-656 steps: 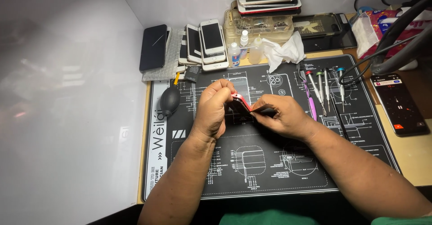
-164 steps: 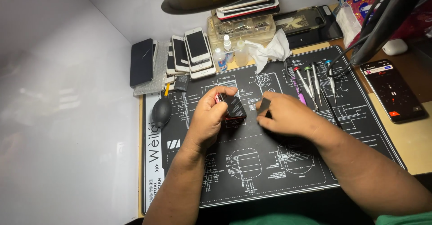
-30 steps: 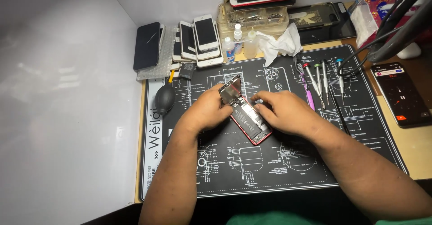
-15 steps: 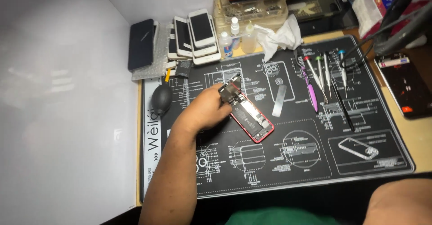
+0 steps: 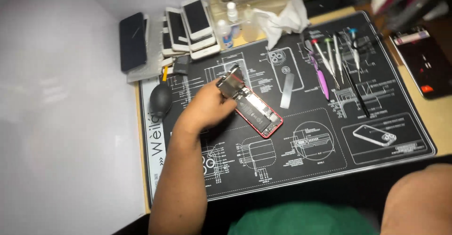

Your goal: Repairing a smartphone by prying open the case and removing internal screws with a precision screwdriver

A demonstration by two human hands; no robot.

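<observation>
My left hand (image 5: 207, 105) grips the near end of an opened red phone (image 5: 258, 112) that lies on the black work mat (image 5: 292, 155). Its insides face up, and its screen panel (image 5: 230, 80) is tilted up beside my fingers. My right hand is out of sight; only its forearm (image 5: 416, 202) shows at the lower right corner, away from the phone. A thin grey strip (image 5: 287, 83) lies on the mat just right of the phone.
Several screwdrivers and tweezers (image 5: 335, 63) lie at the mat's upper right. A black rubber blower (image 5: 161, 99) sits at the mat's left edge. Stacked phones (image 5: 190, 25), small bottles (image 5: 227, 23) and a crumpled tissue (image 5: 282, 21) line the back. A dark phone (image 5: 423, 63) lies far right.
My right hand has left the phone and drawn back toward the lower right, out of view. My left hand still holds the red phone with its screen lifted.
</observation>
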